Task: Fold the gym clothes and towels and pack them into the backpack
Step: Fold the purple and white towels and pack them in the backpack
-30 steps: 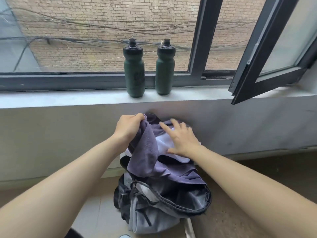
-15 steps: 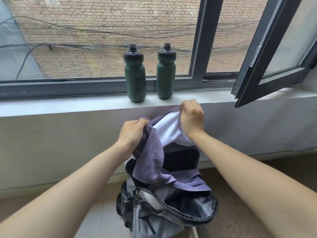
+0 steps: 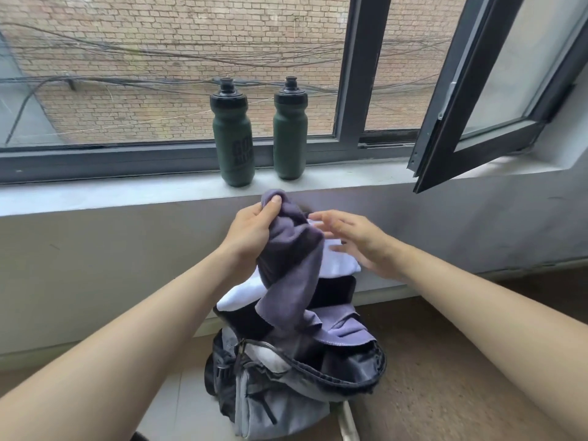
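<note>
Left hand: the left hand [image 3: 251, 232] is raised in front of the wall below the window. Its fingers [image 3: 273, 203] are curled round the top corner of a greyish-purple soft towel [image 3: 292, 259], with the thumb pressed on the cloth.
Right hand: the right hand [image 3: 362, 245] is just beside the towel, with its fingers [image 3: 324, 216] straight and spread, holding nothing. It lies over a white folded cloth [image 3: 340, 262]. The blur hides whether it touches the cloth.
Purple towel: it hangs from the left hand in a bunched fold. Its lower end trails down onto the rim of the backpack's mouth.
White cloth: it sits behind the purple towel and above the backpack, showing on both sides of the towel.
Black piece: a dark flat item [image 3: 334, 292] stands just under the white cloth, at the backpack's opening. What it is cannot be told.
Backpack: a grey and black fabric backpack [image 3: 280, 405] stands on the floor [image 3: 445, 361] against the wall, its zipped top wide open.
Window sill: a pale sill [image 3: 127, 195] carries two dark green plastic bottles, one on the left [image 3: 234, 138] and one on the right [image 3: 290, 132], both upright and near each other.
Window: a dark-framed sash [image 3: 477, 90] on the right stands swung inward.
Outside: a brick wall [image 3: 191, 43] crossed by cables.
</note>
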`<state>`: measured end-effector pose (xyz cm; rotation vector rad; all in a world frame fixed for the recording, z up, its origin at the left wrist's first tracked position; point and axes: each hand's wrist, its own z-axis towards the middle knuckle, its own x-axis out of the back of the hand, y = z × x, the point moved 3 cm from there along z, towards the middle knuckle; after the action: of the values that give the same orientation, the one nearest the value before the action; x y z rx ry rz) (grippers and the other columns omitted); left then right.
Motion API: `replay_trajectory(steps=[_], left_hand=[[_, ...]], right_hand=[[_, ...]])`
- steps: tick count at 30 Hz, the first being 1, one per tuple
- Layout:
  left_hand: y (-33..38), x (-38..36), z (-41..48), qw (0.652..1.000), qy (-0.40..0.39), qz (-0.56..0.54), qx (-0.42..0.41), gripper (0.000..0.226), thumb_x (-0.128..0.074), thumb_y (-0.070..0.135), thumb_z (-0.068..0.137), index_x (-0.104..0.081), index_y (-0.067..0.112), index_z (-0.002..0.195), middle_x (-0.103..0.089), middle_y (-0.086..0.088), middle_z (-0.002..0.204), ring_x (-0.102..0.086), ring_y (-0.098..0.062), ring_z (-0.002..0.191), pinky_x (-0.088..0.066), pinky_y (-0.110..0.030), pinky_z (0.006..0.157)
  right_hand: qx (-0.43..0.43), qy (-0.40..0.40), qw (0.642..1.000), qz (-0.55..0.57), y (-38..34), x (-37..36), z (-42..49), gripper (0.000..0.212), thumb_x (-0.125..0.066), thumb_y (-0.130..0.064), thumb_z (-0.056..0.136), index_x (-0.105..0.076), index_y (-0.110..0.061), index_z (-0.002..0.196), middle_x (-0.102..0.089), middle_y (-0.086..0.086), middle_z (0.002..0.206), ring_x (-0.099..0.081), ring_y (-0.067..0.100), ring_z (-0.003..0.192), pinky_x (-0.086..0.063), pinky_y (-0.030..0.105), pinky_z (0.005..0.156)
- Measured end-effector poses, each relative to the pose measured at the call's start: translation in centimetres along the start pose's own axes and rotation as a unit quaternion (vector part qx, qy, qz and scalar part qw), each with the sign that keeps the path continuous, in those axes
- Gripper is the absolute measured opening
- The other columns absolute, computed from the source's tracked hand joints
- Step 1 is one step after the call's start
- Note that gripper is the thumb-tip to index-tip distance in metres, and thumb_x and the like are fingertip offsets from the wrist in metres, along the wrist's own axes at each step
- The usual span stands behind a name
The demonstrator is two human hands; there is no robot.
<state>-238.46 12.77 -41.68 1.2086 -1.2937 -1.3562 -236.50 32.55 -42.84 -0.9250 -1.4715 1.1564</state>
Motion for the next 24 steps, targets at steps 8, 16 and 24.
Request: replay_trajectory(steps=[8, 16, 24], left_hand=[[2.3, -5.0, 0.1, 0.974, -0.1, -0.204, 0.021, 0.047, -0.039, 0.041, 0.11, -0.058, 0.009, 0.139, -0.068, -0.015, 0.134, -0.063, -0.026, 0.128, -0.046, -0.042, 0.113], [-2.7, -9.7, -2.0, 0.947, -0.318, 0.014, 0.032, 0.05, -0.068, 0.05, 0.091, -0.065, 0.016, 0.128, -0.071, -0.005, 0.128, -0.065, -0.022, 0.121, -0.046, -0.043, 0.106], [-4.6, -14.4, -3.4, 0.955, -0.292, 0.016, 0.057, 0.022, -0.066, 0.03, 0.096, -0.069, 0.009, 0.092, -0.075, -0.003, 0.087, -0.068, -0.018, 0.09, -0.051, -0.032, 0.082]], right_hand=[[-0.08, 0.026, 0.996, 0.001, 0.7, 1.0, -6.5, 0.019, -0.065, -0.01, 0.097, -0.074, -0.008, 0.113, -0.075, 0.017, 0.114, -0.071, 0.029, 0.109, -0.054, 0.045, 0.098], [-0.082, 0.058, 0.934, 0.342, -4.0, 5.3, -9.4, 0.041, -0.041, -0.035, 0.107, -0.063, -0.013, 0.133, -0.07, 0.012, 0.128, -0.07, 0.023, 0.112, -0.057, 0.035, 0.097], [-0.095, 0.17, 0.885, 0.423, -1.9, 8.9, -9.4, 0.034, -0.051, -0.041, 0.101, -0.067, -0.012, 0.11, -0.067, 0.003, 0.088, -0.061, 0.015, 0.072, -0.05, 0.024, 0.066]])
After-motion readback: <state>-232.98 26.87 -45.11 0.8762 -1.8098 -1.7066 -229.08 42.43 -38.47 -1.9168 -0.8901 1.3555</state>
